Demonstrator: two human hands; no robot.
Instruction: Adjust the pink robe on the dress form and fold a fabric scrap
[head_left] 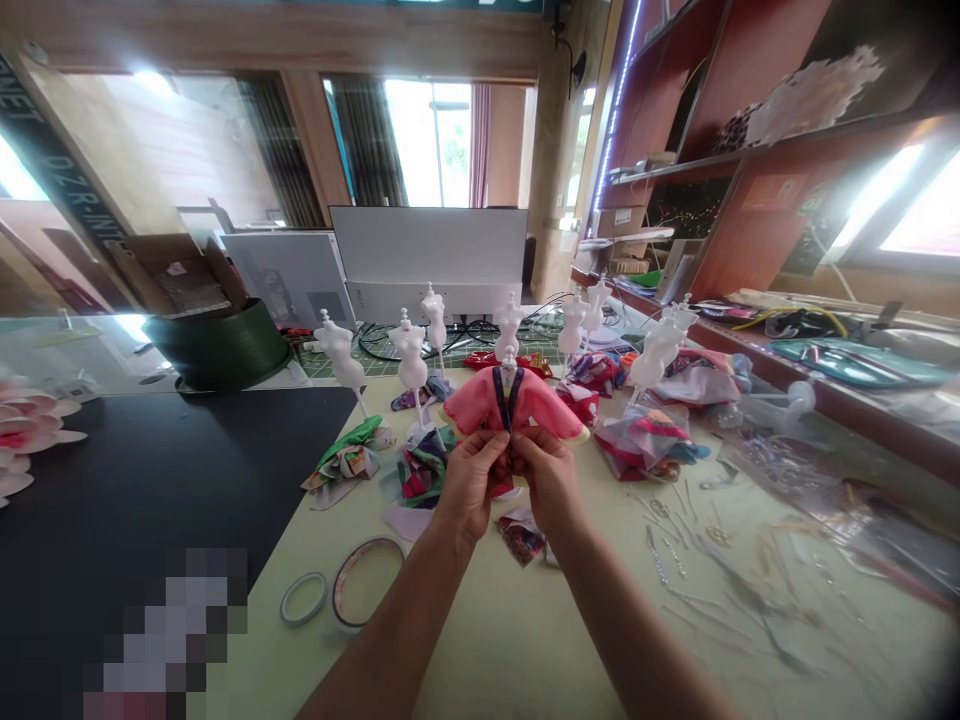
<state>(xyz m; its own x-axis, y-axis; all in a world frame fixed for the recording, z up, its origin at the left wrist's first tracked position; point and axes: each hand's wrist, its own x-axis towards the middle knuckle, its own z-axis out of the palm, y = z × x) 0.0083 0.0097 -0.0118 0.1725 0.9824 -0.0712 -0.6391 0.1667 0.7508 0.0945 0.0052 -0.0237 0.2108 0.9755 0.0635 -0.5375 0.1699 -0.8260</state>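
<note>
A small pink robe with a dark collar (474, 398) hangs on a white mini mannequin (509, 360) at the centre of the head view. My left hand (474, 478) pinches the left edge of its front, just below the dark collar. Opposite it, my right hand (546, 472) has its fingers closed on the right edge of the front. The two hands nearly touch at the fingertips. The robe's wide sleeves spread out to both sides above my hands. Its lower part is mostly hidden behind my fingers.
Several white mannequins, one at the left (339, 350), stand behind among bundles of coloured fabric (649, 440). Two tape rolls, a thin one (303, 599) and a wider one (339, 590), lie front left. Chains and wires (664, 555) are at right. A monitor (431, 250) stands at the back.
</note>
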